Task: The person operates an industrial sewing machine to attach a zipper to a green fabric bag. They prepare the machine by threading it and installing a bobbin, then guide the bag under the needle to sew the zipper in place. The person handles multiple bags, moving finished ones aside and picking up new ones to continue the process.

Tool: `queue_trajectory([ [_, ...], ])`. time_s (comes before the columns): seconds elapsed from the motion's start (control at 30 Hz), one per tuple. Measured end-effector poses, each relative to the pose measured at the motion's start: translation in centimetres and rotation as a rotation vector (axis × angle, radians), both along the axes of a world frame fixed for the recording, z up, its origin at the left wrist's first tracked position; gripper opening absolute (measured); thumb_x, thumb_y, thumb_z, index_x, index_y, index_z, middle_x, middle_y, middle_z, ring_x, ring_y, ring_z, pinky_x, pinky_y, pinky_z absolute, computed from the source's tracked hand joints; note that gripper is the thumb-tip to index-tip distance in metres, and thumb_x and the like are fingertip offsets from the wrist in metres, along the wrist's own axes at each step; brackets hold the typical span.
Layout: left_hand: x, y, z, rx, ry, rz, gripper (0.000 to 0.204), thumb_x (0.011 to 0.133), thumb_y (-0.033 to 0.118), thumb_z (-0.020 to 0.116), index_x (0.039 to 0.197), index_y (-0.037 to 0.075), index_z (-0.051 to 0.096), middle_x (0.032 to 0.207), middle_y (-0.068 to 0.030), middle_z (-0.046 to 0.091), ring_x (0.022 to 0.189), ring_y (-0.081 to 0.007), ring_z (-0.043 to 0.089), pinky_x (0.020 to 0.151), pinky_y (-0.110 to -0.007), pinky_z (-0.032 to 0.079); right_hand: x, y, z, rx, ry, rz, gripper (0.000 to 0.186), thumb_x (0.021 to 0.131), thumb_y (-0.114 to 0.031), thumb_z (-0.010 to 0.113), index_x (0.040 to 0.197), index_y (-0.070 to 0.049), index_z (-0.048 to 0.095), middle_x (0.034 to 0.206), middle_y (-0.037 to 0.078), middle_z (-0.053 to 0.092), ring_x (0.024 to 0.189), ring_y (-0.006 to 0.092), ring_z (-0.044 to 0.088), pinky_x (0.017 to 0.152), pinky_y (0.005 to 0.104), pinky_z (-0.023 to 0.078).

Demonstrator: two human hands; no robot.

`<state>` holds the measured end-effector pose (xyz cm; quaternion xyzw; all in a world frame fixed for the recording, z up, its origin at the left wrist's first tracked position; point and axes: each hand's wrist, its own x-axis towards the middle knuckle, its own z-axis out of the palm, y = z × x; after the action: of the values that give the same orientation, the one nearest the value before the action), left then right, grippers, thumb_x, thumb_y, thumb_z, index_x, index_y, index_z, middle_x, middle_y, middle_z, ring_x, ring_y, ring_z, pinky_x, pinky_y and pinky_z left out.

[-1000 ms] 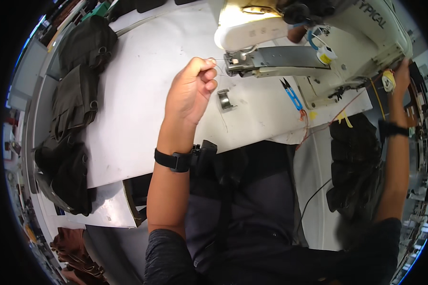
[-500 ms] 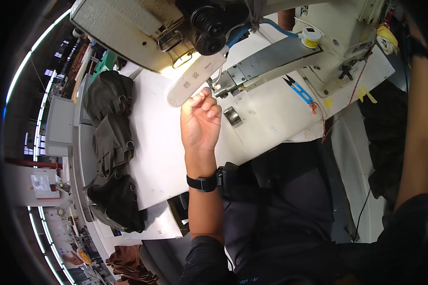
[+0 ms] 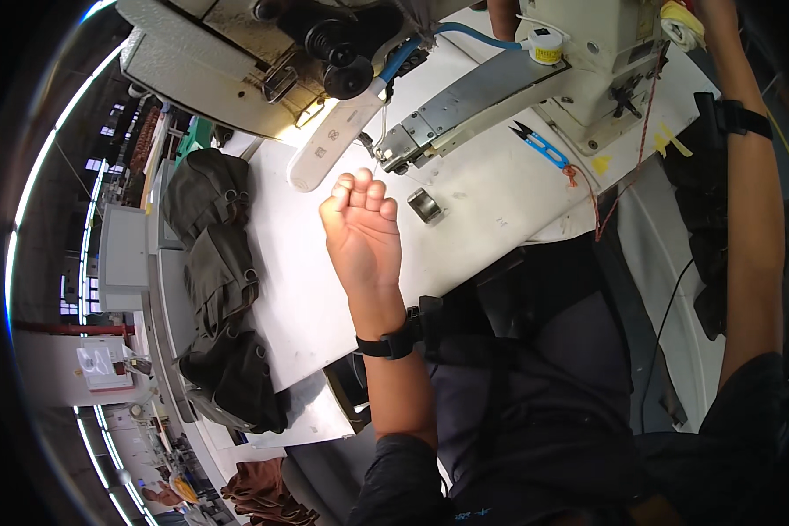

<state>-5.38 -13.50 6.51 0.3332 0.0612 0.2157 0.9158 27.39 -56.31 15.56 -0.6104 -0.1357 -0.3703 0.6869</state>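
My left hand [image 3: 366, 232] is palm up over the white table, below the sewing machine's needle area [image 3: 384, 156]. Its fingers are loosely bent, with the thumb beside the forefinger; the palm is bare, and I see nothing held. Close by on the left is a long off-white cover plate [image 3: 333, 145] under a lit lamp. A small metal bobbin case [image 3: 424, 206] lies right of my fingers. My right hand [image 3: 717, 16] reaches to the upper right edge, beside a yellow and white roll [image 3: 682, 24]; its fingers are cut off by the picture's edge.
Blue thread snips [image 3: 542, 145] with a red cord lie near the machine arm [image 3: 478, 105]. Dark fabric pieces [image 3: 219, 285] are piled along the table's left edge. Brown fabric [image 3: 267, 493] sits lower left. The machine head [image 3: 210, 66] overhangs the table.
My left fingers, earlier bent close by the needle area, now sit slightly lower and looser. My right forearm has come further into view at the upper right. The whole view has shifted.
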Motion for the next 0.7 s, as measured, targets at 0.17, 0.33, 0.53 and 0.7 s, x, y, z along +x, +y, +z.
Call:
queue_trajectory([
  [0.17, -0.7, -1.1, 0.4, 0.533, 0.191, 0.162, 0.008, 0.104, 0.014, 0.053, 0.105, 0.006, 0.053, 0.083, -0.0006, 0.052, 0.072, -0.0102, 0.048, 0.065, -0.026, 0.042, 0.9, -0.4, -0.6, -0.003, 0.045, 0.002, 0.034, 0.107, -0.035, 0.052, 0.117, -0.004, 0.065, 0.093, 0.004, 0.060, 0.082, 0.0152, 0.055, 0.070, 0.0304, 0.043],
  [0.33, 0.4, -1.7, 1.1, 1.170, 0.298, 0.481, 0.016, 0.097, 0.011, 0.070, 0.106, -0.001, 0.063, 0.070, 0.0023, 0.054, 0.060, -0.0046, 0.045, 0.059, -0.024, 0.041, 2.5, -1.8, -0.5, 0.020, 0.079, -0.010, 0.037, 0.107, -0.033, 0.051, 0.123, -0.002, 0.063, 0.107, 0.008, 0.065, 0.097, 0.0198, 0.060, 0.082, 0.0334, 0.047],
  [0.53, 0.0, -0.9, 2.3, 1.790, 0.267, 0.812, 0.012, 0.091, 0.015, 0.075, 0.097, 0.004, 0.075, 0.071, -0.0078, 0.063, 0.058, -0.0167, 0.050, 0.059, -0.029, 0.044, -3.3, -0.8, 0.9, -0.060, -0.058, -0.116, 0.040, 0.108, -0.021, 0.050, 0.136, 0.006, 0.058, 0.130, 0.017, 0.067, 0.122, 0.0254, 0.064, 0.102, 0.0345, 0.050],
  [0.7, -2.3, 1.2, 3.7, 0.790, 0.425, 0.027, 0.015, 0.094, 0.018, 0.072, 0.095, 0.003, 0.074, 0.067, 0.0113, 0.050, 0.055, 0.0000, 0.036, 0.050, -0.019, 0.026, -21.2, 8.1, -1.7, -0.272, -0.178, 0.161, 0.027, 0.106, -0.012, 0.053, 0.122, 0.007, 0.064, 0.102, 0.011, 0.071, 0.086, 0.0129, 0.063, 0.081, 0.0264, 0.052],
])
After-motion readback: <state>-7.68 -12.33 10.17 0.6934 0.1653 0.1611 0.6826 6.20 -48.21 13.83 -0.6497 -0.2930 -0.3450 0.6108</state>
